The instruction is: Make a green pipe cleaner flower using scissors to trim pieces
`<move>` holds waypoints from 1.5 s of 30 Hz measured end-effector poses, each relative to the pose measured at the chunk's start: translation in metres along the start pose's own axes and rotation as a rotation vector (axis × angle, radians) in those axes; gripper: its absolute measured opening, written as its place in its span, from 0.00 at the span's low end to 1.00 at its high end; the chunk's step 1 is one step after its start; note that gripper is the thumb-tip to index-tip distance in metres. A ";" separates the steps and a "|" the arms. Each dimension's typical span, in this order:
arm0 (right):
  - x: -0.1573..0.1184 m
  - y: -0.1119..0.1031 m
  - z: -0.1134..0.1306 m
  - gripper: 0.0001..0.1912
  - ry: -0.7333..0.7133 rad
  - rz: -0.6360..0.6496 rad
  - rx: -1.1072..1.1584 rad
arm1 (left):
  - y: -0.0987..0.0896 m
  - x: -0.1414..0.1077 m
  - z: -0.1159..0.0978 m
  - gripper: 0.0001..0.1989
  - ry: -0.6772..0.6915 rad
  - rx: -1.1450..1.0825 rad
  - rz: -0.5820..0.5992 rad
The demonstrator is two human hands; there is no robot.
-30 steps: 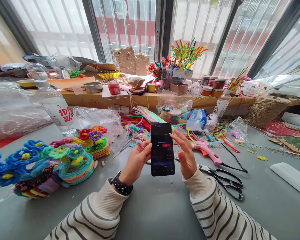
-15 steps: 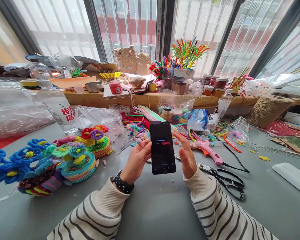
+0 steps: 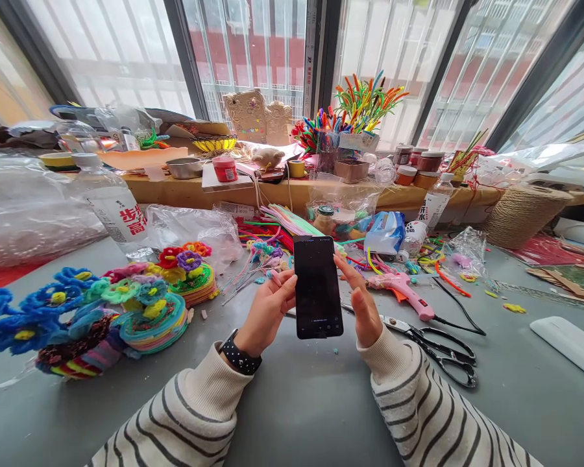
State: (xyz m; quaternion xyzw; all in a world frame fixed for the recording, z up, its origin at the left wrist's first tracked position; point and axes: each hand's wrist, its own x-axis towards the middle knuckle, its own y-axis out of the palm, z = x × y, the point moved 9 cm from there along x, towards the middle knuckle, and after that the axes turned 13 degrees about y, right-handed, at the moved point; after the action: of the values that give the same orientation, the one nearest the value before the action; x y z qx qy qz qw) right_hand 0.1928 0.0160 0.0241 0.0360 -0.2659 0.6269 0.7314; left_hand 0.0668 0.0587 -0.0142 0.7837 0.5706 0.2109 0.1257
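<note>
A dark smartphone (image 3: 318,288) stands nearly upright above the table in front of me, its screen mostly black with small icons along the bottom. My left hand (image 3: 267,305) grips its left edge, thumb at the side and the other fingers partly hidden. On the right, my right hand (image 3: 363,305) has its fingers stretched out and its thumb apart. Its fingertips reach the phone's right edge; whether they press on it I cannot tell. Black-handled scissors (image 3: 438,350) and a pink glue gun (image 3: 401,292) lie just right of that hand.
Fuzzy pipe-cleaner flowers (image 3: 58,298) and round coiled pieces (image 3: 153,324) stand at left. A water bottle (image 3: 109,201) is behind them. Loose pipe cleaners (image 3: 287,220), a small jar (image 3: 324,220) and a blue-white packet (image 3: 385,232) lie behind the phone. A twine spool (image 3: 525,214) sits at right.
The box with a red button has gone from the phone's screen. My right fingers have moved slightly left to the phone's edge. My left hand keeps its grip.
</note>
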 end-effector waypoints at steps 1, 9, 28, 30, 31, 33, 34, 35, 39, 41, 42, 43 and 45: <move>0.000 0.001 0.000 0.28 0.001 0.006 0.007 | 0.000 0.000 0.001 0.11 -0.004 -0.007 -0.001; 0.001 0.005 -0.007 0.28 0.058 0.042 0.099 | -0.001 0.000 0.004 0.10 -0.047 -0.046 -0.016; 0.000 0.008 -0.008 0.31 0.064 0.099 0.182 | 0.003 0.001 0.002 0.09 -0.036 -0.058 0.010; 0.000 0.008 -0.007 0.31 0.063 0.101 0.206 | 0.002 0.001 0.003 0.09 -0.035 -0.055 0.013; 0.001 0.008 -0.006 0.31 0.061 0.105 0.223 | 0.001 0.001 0.003 0.10 -0.034 -0.052 0.011; 0.001 0.008 -0.004 0.31 0.056 0.105 0.249 | 0.000 0.002 0.004 0.11 -0.035 -0.047 0.001; 0.001 0.008 -0.004 0.30 0.055 0.099 0.252 | -0.001 0.002 0.005 0.11 -0.036 -0.047 -0.004; 0.001 0.007 -0.004 0.30 0.054 0.092 0.248 | -0.002 0.002 0.005 0.11 -0.037 -0.047 -0.008; 0.000 0.006 -0.003 0.30 0.052 0.082 0.223 | 0.000 0.001 0.004 0.10 -0.040 -0.051 -0.001; 0.000 0.006 -0.003 0.30 0.056 0.087 0.214 | 0.001 0.001 0.003 0.10 -0.036 -0.049 0.012; 0.000 0.006 -0.003 0.30 0.059 0.087 0.208 | 0.002 0.001 0.003 0.11 -0.036 -0.047 0.017; 0.000 0.006 -0.004 0.30 0.063 0.083 0.206 | 0.002 0.001 0.003 0.11 -0.034 -0.045 0.018; 0.000 0.005 -0.005 0.29 0.077 0.061 0.219 | 0.002 0.001 0.003 0.12 -0.034 -0.039 0.015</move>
State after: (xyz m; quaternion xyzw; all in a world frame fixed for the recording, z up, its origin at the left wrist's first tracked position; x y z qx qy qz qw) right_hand 0.1903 0.0190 0.0184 0.0836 -0.1684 0.6752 0.7132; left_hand 0.0700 0.0591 -0.0162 0.7889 0.5581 0.2095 0.1490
